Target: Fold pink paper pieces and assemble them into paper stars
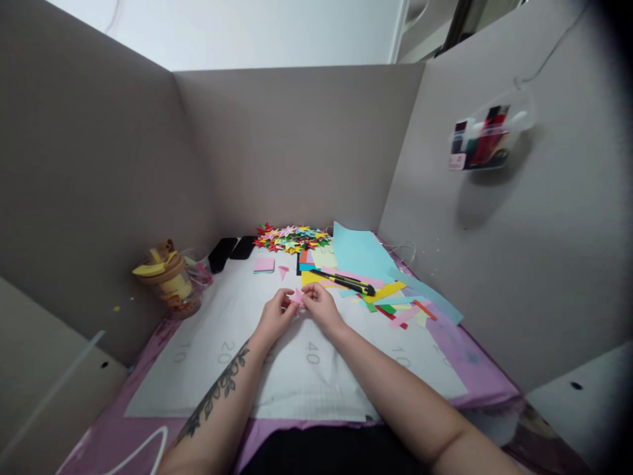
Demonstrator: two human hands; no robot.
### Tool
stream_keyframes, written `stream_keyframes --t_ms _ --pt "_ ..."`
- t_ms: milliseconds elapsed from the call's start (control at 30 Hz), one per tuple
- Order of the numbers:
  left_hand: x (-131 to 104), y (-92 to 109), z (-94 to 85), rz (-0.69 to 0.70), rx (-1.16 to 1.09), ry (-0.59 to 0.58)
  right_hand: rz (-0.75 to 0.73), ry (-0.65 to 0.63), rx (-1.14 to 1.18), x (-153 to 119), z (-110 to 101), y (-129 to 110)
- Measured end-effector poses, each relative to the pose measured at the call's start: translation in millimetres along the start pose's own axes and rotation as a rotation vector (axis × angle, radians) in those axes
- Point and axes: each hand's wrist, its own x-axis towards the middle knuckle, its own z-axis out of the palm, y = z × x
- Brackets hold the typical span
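Observation:
Near the middle of the white sheet, my left hand (277, 316) and my right hand (321, 307) meet around a small folded pink paper piece (297, 297). Fingertips of both hands pinch it, one hand on each side. Just beyond lies another folded pink piece (283, 271), with a square stack of coloured paper (264, 265) to its left. Behind them sits a pile of multicoloured folded paper stars (291, 239). A black and yellow cutter knife (346, 282) rests on paper strips to the right of my hands.
Two black phones (222, 254) lie at the back left, near a brown and yellow cup (171, 284). Blue paper sheets (363, 254) and loose strips (395, 310) cover the right side. Grey panels (301, 145) enclose the table; a plastic container (487, 142) hangs at right.

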Motion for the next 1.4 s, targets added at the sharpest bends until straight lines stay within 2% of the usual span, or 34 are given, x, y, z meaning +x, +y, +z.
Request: stream_keyframes --t_ms 1400 --pt "-0.3 -3.7 0.6 0.022 0.017 -0.045 -0.045 -0.006 -0.066 -1.2 0.4 -4.6"
